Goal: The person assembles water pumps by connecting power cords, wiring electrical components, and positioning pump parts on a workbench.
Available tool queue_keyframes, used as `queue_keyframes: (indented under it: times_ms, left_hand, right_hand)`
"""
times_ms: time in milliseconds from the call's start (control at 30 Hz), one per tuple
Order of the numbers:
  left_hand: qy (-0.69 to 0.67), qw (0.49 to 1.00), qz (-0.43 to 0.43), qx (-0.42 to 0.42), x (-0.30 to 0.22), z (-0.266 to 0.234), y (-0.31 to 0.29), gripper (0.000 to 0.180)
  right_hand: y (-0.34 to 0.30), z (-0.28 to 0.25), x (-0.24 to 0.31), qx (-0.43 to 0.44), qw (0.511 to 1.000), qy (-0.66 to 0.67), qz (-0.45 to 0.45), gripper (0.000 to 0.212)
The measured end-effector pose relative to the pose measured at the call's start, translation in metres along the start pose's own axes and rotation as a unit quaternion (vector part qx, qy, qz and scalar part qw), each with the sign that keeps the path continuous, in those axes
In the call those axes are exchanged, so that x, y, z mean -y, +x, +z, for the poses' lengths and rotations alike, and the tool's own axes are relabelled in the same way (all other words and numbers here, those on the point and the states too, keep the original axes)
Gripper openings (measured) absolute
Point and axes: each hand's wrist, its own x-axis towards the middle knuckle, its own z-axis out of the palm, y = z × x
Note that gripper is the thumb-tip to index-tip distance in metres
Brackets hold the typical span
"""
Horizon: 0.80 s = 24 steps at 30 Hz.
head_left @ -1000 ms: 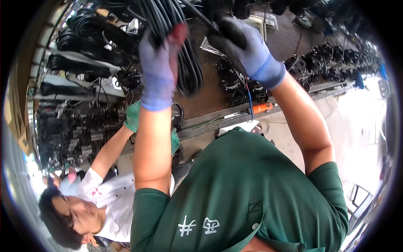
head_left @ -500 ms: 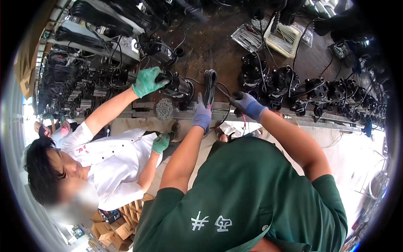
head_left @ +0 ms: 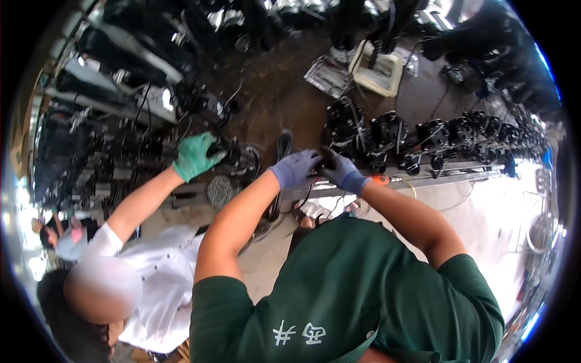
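My left hand (head_left: 296, 168) and my right hand (head_left: 345, 172), both in blue-purple gloves with dark fingertips, meet above the bench's front edge. The fingers of each are closed. A black cable end with thin leads seems pinched in my right hand; what my left fingers grip is hidden. Left of them lies a coiled black cable (head_left: 284, 144), hanging partly over the edge behind my left forearm. Thin dark wires (head_left: 307, 195) dangle below my hands. Just right of the hands stands a black motor-like unit (head_left: 342, 124).
A co-worker's green-gloved hand (head_left: 196, 157) is at another black unit (head_left: 240, 158) on the left. Below it sits a round clump of small metal parts (head_left: 223, 192). Farther back are a cream tray (head_left: 376, 85) and a plastic bag (head_left: 328, 75). Several black units (head_left: 433, 134) line the right edge.
My left hand has left the coiled cable and moved right to meet my right hand. The co-worker's lower green-gloved hand is out of sight. My view has shifted, with some blur.
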Motion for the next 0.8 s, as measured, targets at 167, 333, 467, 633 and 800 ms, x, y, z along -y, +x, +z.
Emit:
queue_keyframes:
  times_ms: [167,333,467,633,800]
  left_hand:
    - [0.031,0.994,-0.072,0.081,0.003,0.011,-0.003,0.059]
    - [0.046,0.989,-0.137,0.033,0.031,0.002,-0.019,0.055]
    - [0.192,0.921,-0.278,0.192,0.023,-0.016,-0.015,0.056]
    - [-0.041,0.943,-0.234,-0.235,-0.025,-0.099,0.055,0.034]
    - [-0.340,0.836,-0.015,-0.431,-0.086,-0.192,0.166,0.017]
  right_hand:
    - [0.000,-0.001,0.016,0.038,0.995,-0.065,0.071,0.051]
    - [-0.020,-0.038,0.049,0.013,0.991,-0.103,0.085,0.041]
    - [-0.065,-0.100,0.090,0.038,0.991,0.044,0.124,0.048]
    - [-0.105,-0.188,0.093,-0.066,0.965,0.246,0.057,0.044]
    - [-0.110,-0.245,0.120,-0.116,0.907,0.399,0.069,0.028]
